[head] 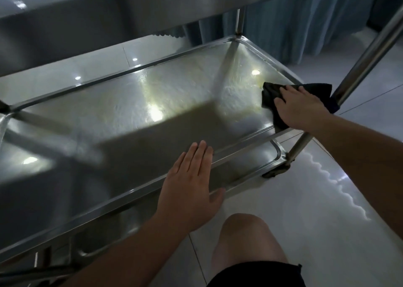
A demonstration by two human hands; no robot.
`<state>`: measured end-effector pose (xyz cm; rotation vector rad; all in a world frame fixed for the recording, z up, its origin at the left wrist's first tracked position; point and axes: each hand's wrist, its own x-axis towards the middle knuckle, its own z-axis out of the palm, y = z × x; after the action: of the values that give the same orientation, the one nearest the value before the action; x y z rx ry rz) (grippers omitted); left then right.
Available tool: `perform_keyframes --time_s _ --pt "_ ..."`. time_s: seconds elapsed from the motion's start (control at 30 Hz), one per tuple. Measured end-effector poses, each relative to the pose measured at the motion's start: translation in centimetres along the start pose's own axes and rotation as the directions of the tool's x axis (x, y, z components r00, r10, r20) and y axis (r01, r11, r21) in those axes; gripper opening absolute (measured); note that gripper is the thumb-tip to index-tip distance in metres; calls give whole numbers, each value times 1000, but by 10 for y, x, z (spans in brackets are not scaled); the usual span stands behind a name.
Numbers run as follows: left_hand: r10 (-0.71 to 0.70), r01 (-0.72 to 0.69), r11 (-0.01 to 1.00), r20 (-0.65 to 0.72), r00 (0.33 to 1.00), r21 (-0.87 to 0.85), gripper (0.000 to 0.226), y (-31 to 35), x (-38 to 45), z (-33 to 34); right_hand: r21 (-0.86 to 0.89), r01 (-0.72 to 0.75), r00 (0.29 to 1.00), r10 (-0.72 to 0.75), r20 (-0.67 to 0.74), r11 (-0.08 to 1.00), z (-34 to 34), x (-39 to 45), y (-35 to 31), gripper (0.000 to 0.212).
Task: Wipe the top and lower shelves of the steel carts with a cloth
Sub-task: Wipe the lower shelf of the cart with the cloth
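The steel cart's lower shelf [135, 103] fills the middle of the head view, shiny and rimmed, with light glare on it. A black cloth [271, 95] lies at the shelf's right end, partly draped over the rim. My right hand [303, 107] presses flat on the cloth. My left hand [192, 182] rests flat, fingers together, on the shelf's near rim and holds nothing. The upper shelf [87, 18] hangs overhead at the top left.
A steel upright post [368, 53] rises at the right corner, with a caster [277, 173] below it. Blue curtains [305, 24] hang behind. My bare knee [244, 241] is on the pale tiled floor [316, 210] near the cart.
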<state>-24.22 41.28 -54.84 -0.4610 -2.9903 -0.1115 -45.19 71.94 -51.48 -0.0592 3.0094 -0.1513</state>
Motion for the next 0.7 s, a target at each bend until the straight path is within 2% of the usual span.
perform_keyframes --time_s 0.13,0.33,0.47,0.7 --pt "-1 1 1000 5 1000 20 95 0 -1 2 70 -24 999 25 -19 997 -3 31 -6 62" --pt "-6 5 999 27 1000 34 95 2 0 0 69 53 997 -50 -50 996 -11 84 -24 70" --pt "-16 14 999 50 999 34 96 1 2 0 55 70 997 -68 -42 996 -18 113 -38 67" --pt "-15 14 999 44 999 36 91 3 2 0 49 99 993 -95 -72 994 -19 104 -55 62"
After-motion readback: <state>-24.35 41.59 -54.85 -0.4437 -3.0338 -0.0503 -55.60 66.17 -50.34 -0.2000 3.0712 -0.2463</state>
